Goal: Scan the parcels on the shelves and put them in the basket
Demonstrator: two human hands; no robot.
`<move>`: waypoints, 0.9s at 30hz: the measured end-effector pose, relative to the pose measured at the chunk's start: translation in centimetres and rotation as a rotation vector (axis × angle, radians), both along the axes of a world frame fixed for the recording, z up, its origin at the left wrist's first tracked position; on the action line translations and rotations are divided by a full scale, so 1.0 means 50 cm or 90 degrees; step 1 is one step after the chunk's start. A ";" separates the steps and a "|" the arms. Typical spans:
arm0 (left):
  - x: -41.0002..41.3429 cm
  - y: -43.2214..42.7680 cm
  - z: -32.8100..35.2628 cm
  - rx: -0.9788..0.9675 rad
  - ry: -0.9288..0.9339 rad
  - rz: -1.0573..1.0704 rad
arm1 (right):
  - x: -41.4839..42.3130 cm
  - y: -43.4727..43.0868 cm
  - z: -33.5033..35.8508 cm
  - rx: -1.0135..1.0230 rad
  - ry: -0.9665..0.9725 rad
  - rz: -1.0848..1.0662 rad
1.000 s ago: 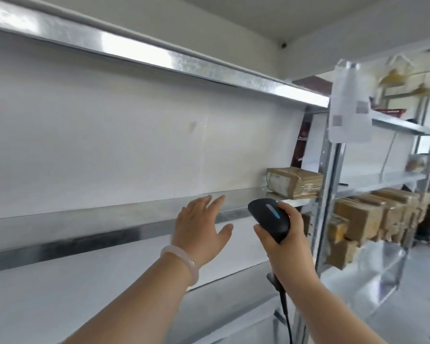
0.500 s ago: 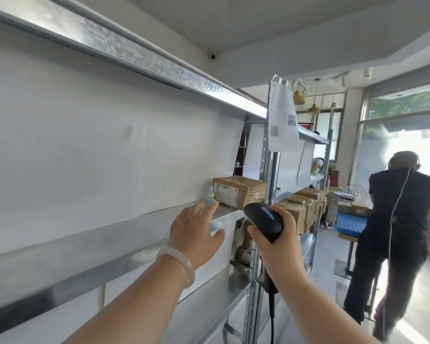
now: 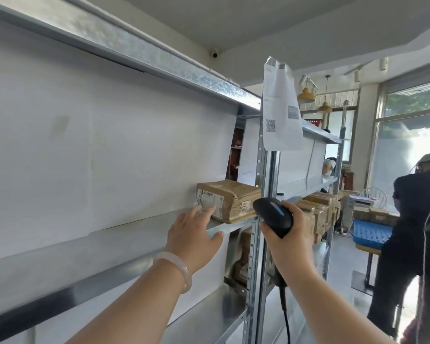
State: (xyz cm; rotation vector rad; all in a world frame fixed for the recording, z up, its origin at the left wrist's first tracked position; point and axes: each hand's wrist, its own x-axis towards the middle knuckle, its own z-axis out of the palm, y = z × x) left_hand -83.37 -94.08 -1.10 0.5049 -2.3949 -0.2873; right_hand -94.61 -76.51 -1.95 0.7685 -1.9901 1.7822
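Note:
A brown taped parcel [image 3: 233, 199] with a white label lies at the right end of the metal shelf [image 3: 124, 234]. My left hand [image 3: 191, 237] stretches toward it with fingers straight, the fingertips at the label's lower edge. My right hand [image 3: 287, 238] grips a black barcode scanner [image 3: 273, 216] just right of the parcel, in front of the shelf upright; its cable hangs down. More brown parcels [image 3: 315, 212] stand in a row on the neighbouring shelf behind the scanner. A blue perforated basket [image 3: 370, 232] sits farther right.
The perforated metal upright [image 3: 258, 244] carries a hanging paper sheet [image 3: 279, 108] with a QR code. More parcels sit on the lower shelf [image 3: 243, 264]. A person in dark clothes [image 3: 417, 234] stands at the right, by the basket.
The view has swung right along the shelf. My left hand has reached forward to the parcel's label; the scanner hand has stayed beside it. The person at the right has come nearer the frame edge.

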 end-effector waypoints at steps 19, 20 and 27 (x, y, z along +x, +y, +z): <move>-0.331 -0.014 0.020 0.062 0.100 0.106 | -0.422 -0.126 0.043 -0.073 -0.061 0.242; -0.331 -0.015 0.020 0.049 0.104 0.110 | -0.427 -0.131 0.044 -0.082 -0.064 0.246; -0.306 -0.013 -0.005 0.009 0.167 0.101 | -0.438 -0.161 0.040 -0.125 -0.101 0.291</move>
